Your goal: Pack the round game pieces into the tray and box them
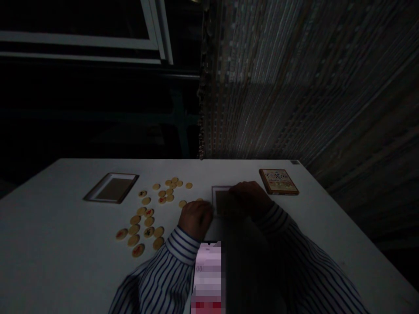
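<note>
Both of my hands rest on a flat grey square with a pale rim lying on the white table. My left hand is curled at its left edge, right beside the nearest round pale game pieces. My right hand lies over the square's right part, fingers bent down; the dim light hides what the fingers hold. Several pieces are scattered to the left, some with red or black marks. Both sleeves are white with dark stripes.
A shallow tray or box half with a pale rim lies at the back left. A brown box lid with a picture sits at the back right. A bead curtain hangs behind the table. A blurred pink item is at the bottom.
</note>
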{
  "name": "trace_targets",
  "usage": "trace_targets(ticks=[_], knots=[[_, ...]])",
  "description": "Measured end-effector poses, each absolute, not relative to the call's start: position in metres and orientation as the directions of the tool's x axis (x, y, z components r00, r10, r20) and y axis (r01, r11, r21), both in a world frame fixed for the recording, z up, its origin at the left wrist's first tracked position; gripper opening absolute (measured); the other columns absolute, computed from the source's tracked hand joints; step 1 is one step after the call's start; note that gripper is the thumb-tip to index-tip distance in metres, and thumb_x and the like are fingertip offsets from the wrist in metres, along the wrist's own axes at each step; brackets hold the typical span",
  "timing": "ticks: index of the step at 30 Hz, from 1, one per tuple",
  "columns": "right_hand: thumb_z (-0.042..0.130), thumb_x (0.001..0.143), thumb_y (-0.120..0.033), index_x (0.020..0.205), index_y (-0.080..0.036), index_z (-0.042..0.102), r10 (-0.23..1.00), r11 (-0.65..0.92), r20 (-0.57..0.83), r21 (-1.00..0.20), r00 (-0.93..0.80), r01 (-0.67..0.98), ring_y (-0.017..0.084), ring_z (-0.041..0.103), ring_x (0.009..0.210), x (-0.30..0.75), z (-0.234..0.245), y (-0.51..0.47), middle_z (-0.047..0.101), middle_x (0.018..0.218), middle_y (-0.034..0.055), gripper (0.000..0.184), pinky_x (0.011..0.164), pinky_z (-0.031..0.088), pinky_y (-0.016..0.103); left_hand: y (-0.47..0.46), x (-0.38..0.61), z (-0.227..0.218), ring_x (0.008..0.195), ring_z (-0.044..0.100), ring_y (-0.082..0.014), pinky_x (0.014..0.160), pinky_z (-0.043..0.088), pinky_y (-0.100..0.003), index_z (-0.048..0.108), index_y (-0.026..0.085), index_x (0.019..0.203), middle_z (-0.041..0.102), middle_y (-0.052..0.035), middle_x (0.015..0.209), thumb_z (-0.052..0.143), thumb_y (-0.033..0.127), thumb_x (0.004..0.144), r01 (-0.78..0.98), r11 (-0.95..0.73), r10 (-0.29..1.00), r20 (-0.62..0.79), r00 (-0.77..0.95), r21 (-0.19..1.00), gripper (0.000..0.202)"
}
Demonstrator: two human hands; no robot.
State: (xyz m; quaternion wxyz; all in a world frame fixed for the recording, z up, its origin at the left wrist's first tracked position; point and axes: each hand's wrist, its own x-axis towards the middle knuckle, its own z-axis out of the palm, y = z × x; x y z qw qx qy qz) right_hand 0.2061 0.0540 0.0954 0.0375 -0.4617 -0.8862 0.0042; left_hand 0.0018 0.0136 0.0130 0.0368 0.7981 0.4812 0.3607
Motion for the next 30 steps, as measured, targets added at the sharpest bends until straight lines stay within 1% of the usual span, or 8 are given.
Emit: trace_targets(ticks=[4,10,16,20,23,25,30], knots=[[0.048,0.077,-0.023,0.097,-0.017,0.061,0.828,0.56,0.07,-0.049,-0.556,0.827,0.02,0.057,0.083,0.207,0.096,0.054,0.064,0.09,0.0083,0.024,0.073,0.034,0.031,0.013,0.002,0.014,0.084,0.058,-0.0181,0.076,0.045,-0.035,0.064,0.017,0.086,0.066,-0.006,0.09,0.047,0.022,0.079,0.738,-0.534,0.794,0.545,0.269,0.412,0.019],[0.044,0.08,-0.02,0.099,-0.017,0.059,0.829,0.551,0.165,-0.072,-0.535,0.832,0.018,0.057,0.085,0.208,0.095,0.052,0.065,0.09,0.0068,0.025,0.075,0.034,0.029,0.012,-0.002,0.019,0.084,0.059,-0.018,0.076,0.046,-0.036,0.063,0.017,0.087,0.067,-0.0061,0.088,0.048,0.023,0.078,0.744,-0.513,0.783,0.588,0.202,0.428,0.019],[0.042,0.082,-0.019,0.1,-0.017,0.058,0.833,0.544,0.143,-0.046,-0.534,0.838,0.018,0.057,0.084,0.209,0.101,0.052,0.065,0.089,0.0076,0.025,0.073,0.034,0.028,0.01,-0.021,0.033,0.081,0.06,-0.0165,0.077,0.048,-0.034,0.064,0.018,0.081,0.067,-0.0044,0.084,0.048,0.028,0.078,0.73,-0.46,0.788,0.611,0.073,0.505,0.019],[0.039,0.084,-0.022,0.101,-0.017,0.058,0.824,0.552,0.177,-0.036,-0.538,0.833,0.018,0.057,0.085,0.208,0.102,0.05,0.065,0.09,0.0077,0.026,0.075,0.034,0.028,0.008,-0.046,0.045,0.081,0.061,-0.0172,0.078,0.048,-0.034,0.064,0.016,0.078,0.066,-0.006,0.083,0.05,0.033,0.077,0.73,-0.387,0.762,0.641,-0.091,0.564,0.022],[0.037,0.085,-0.023,0.101,-0.017,0.058,0.823,0.549,0.195,-0.032,-0.533,0.835,0.017,0.057,0.086,0.206,0.101,0.048,0.065,0.091,0.0073,0.027,0.076,0.034,0.028,0.006,-0.066,0.052,0.082,0.061,-0.0168,0.079,0.048,-0.033,0.064,0.018,0.077,0.067,-0.0041,0.084,0.052,0.035,0.075,0.731,-0.306,0.762,0.618,-0.196,0.61,0.022],[0.037,0.085,-0.024,0.102,-0.017,0.058,0.816,0.556,0.207,-0.027,-0.539,0.831,0.017,0.056,0.086,0.205,0.098,0.048,0.065,0.092,0.0072,0.028,0.076,0.033,0.028,0.005,-0.078,0.055,0.082,0.061,-0.0167,0.081,0.047,-0.033,0.064,0.018,0.077,0.067,-0.0033,0.083,0.051,0.036,0.075,0.722,-0.284,0.765,0.603,-0.226,0.631,0.022],[0.034,0.086,-0.027,0.098,-0.018,0.059,0.807,0.567,0.199,-0.001,-0.555,0.824,0.017,0.056,0.082,0.199,0.09,0.051,0.064,0.09,0.0064,0.029,0.071,0.033,0.028,0.003,-0.099,0.063,0.079,0.061,-0.017,0.077,0.049,-0.03,0.064,0.02,0.077,0.067,-0.0014,0.081,0.053,0.037,0.074,0.722,-0.229,0.766,0.579,-0.28,0.653,0.021]])
